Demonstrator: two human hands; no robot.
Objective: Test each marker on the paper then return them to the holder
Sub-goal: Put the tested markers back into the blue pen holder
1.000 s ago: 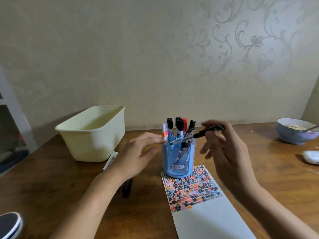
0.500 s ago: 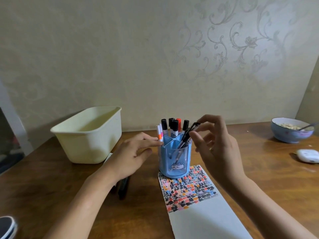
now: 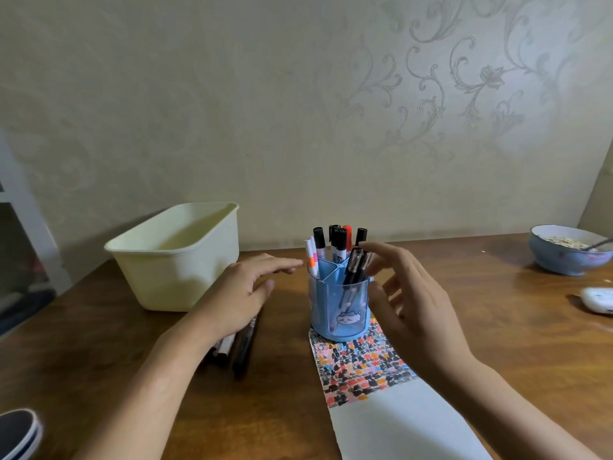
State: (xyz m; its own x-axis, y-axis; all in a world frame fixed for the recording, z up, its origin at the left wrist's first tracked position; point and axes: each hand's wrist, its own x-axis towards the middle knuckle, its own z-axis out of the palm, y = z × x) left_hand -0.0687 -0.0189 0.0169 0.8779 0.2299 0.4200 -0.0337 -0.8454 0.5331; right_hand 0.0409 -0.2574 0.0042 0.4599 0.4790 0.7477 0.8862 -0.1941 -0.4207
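A blue divided holder point(image 3: 340, 303) stands on the top edge of a white paper point(image 3: 391, 419) that carries a block of black, orange and pink test marks. Several capped markers point(image 3: 335, 244) stand upright in it. A black pen point(image 3: 353, 270) leans in the front compartment. My right hand point(image 3: 408, 293) hovers just right of the holder with fingers spread, holding nothing, its fingertips close to the pen's top. My left hand point(image 3: 245, 290) hangs flat to the left of the holder, fingers extended toward it without touching. Loose black markers point(image 3: 242, 346) lie on the table under my left wrist.
A cream plastic tub point(image 3: 179, 257) sits at the back left. A blue bowl point(image 3: 564, 257) with food and a spoon stands at the far right, a white object point(image 3: 597, 300) near it. A dark round item point(image 3: 18, 433) shows at the bottom left corner.
My right hand carried the black pen down into the holder's front compartment and released it. The left hand stayed beside the holder.
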